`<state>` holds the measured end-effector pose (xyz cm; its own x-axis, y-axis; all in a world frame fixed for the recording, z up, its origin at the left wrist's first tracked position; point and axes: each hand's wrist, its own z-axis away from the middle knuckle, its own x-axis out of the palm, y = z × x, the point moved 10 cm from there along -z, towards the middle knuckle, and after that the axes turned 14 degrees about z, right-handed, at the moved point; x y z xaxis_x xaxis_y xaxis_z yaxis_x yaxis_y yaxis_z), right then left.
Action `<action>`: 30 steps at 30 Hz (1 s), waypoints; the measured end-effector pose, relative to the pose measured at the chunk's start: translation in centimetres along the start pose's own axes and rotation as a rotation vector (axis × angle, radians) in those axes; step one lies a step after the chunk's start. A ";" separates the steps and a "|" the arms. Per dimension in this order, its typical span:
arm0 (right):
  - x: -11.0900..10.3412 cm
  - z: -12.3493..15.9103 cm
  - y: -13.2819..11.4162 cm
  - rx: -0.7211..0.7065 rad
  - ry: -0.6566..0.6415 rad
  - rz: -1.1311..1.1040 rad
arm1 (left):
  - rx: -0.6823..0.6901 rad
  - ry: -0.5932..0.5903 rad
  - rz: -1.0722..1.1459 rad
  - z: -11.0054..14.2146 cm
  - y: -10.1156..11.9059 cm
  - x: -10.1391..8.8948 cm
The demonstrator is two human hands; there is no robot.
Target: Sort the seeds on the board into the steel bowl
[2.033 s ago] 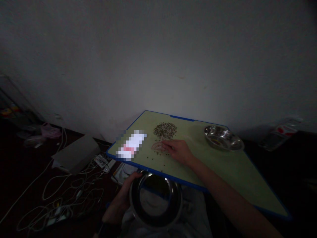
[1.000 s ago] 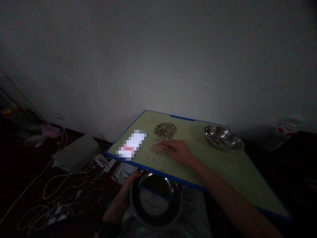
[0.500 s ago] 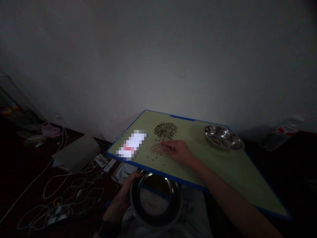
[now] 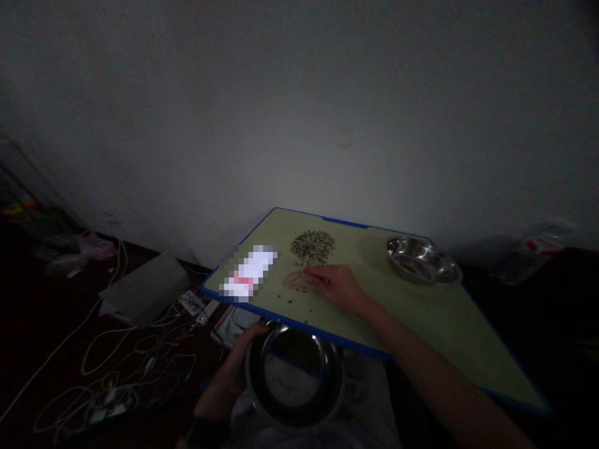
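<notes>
My left hand (image 4: 243, 352) grips the left rim of a shiny metal bowl (image 4: 253, 374) held just below the near edge of the table. On the pale green tabletop (image 4: 402, 330) with its blue edging, my right hand (image 4: 334, 287) is closed, thumb and fingertips pinched together over a faint reddish printed pattern (image 4: 292, 280). Whatever the pinch holds is too small to make out. Just beyond the fingertips lies a round pile of small dark and light bits, like seeds (image 4: 312, 246). A few loose bits (image 4: 290, 301) are scattered nearer the edge.
A second metal bowl (image 4: 423, 260) stands on the table's right side. A bright, pixelated rectangle (image 4: 250, 274) lies at the left. Tangled white cables (image 4: 140, 355) and a grey box (image 4: 145, 290) are on the floor at left. A plastic-wrapped pack (image 4: 533, 246) sits at right.
Both hands and the bowl stay almost in place. The right hand's fingers have shifted very slightly, and the loose bits near the table's edge look a little different.
</notes>
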<state>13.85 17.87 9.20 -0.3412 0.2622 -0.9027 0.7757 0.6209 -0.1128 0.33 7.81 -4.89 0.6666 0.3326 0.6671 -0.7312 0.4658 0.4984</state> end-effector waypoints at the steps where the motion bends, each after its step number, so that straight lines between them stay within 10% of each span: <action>1: 0.1 0.0 0.0 0.001 -0.004 0.001 | 0.011 0.003 0.003 -0.1 0.1 -0.1; 30: -0.5 0.0 -0.3 -0.023 0.016 -0.069 | 0.052 -0.049 0.040 -0.9 -0.1 -0.9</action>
<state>13.78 17.52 9.72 -0.4018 0.2301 -0.8864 0.7380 0.6544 -0.1647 -0.10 8.18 -6.06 0.6296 0.3093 0.7126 -0.7646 0.4095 0.4978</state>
